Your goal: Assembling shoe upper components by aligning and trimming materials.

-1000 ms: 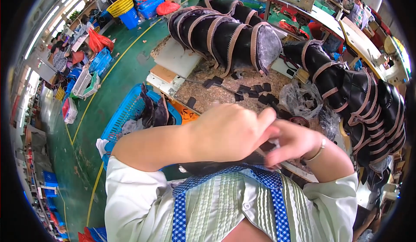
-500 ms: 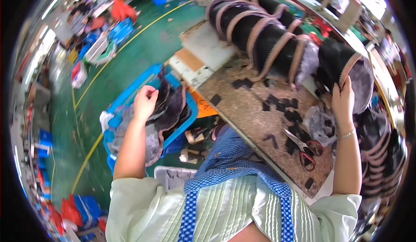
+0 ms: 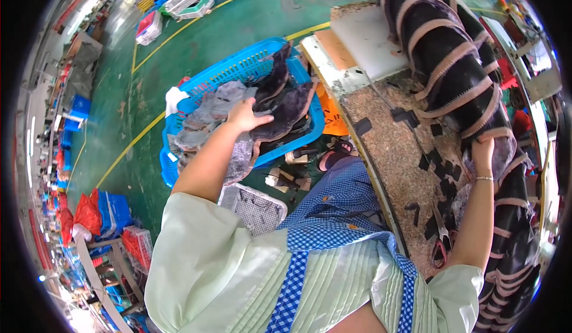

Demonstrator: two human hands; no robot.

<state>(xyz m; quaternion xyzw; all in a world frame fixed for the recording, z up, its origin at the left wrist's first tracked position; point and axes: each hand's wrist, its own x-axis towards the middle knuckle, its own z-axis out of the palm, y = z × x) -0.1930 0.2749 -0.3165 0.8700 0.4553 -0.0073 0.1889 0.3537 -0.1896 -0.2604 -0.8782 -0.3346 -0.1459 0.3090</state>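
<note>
Green workshop floor [image 3: 196, 41] with yellow lines [image 3: 128, 148], speckled worktable [image 3: 393, 136]

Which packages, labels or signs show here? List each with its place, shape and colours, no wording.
Orange sheet with dark marks: beside the blue basket, under the table edge; flat, partly hidden.
Flat brown cardboard piece: on the table's far corner, beside a white board; rectangular.
Red bags: on the floor far left, soft and bulging.
No screens are visible.

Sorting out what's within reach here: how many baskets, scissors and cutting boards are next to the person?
Blue basket: 1
Grey basket: 1
Red-handled scissors: 1
White cutting board: 1
Total: 4
</note>
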